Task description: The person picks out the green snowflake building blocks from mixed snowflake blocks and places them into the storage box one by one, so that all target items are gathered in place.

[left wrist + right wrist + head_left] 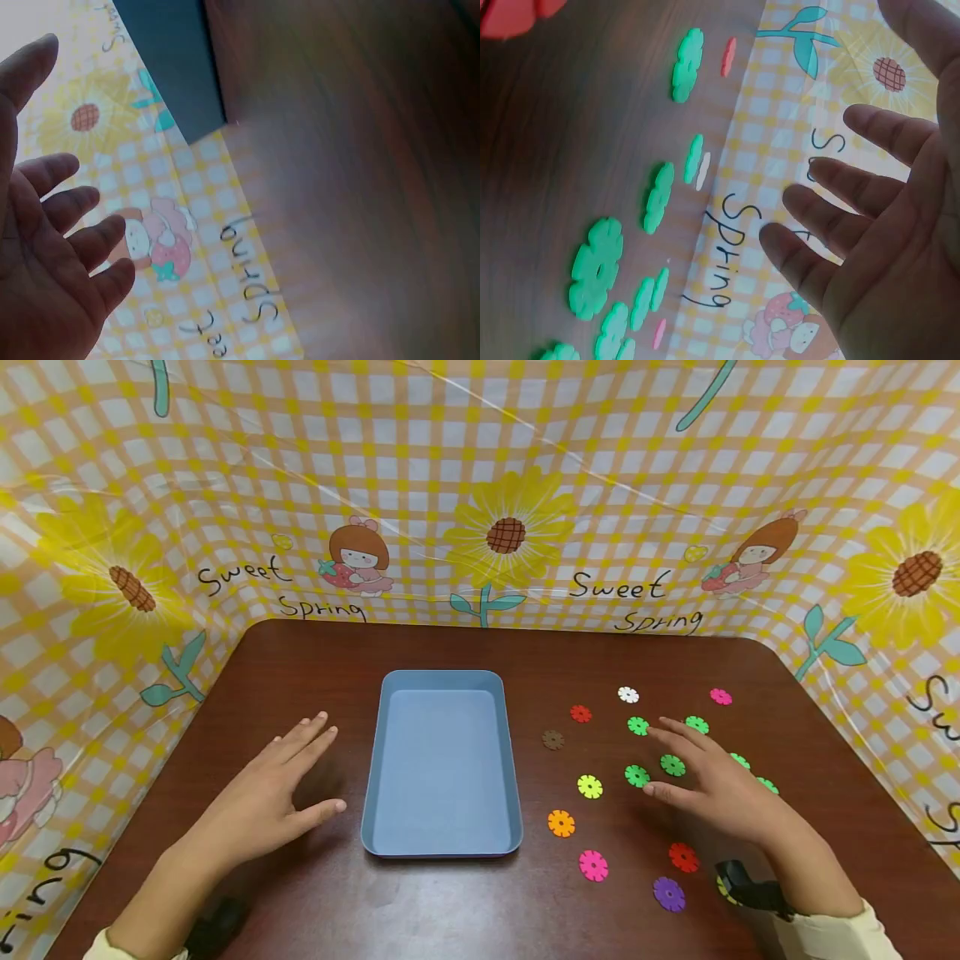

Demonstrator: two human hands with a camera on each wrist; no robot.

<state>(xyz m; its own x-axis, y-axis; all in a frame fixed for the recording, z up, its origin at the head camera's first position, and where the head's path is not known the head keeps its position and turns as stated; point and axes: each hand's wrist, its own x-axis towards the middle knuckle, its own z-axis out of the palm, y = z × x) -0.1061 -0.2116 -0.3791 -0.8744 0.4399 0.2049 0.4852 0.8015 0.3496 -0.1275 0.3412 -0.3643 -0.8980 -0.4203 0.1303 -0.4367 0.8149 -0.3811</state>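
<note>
While both hands hover flat, nothing is grasped.
Left hand (264, 793): fingers relaxed and spread, released, near the desk's left edge beside the tray (442, 843).
Right hand (718, 781): released, over green flower discs (672, 765) toward the right edge.
Discs: flat, notched; several colours.
Hidden: some discs beneath the right hand.
Desk (450, 910): dark brown wood; checked sunflower sheet (480, 485) behind.
</note>
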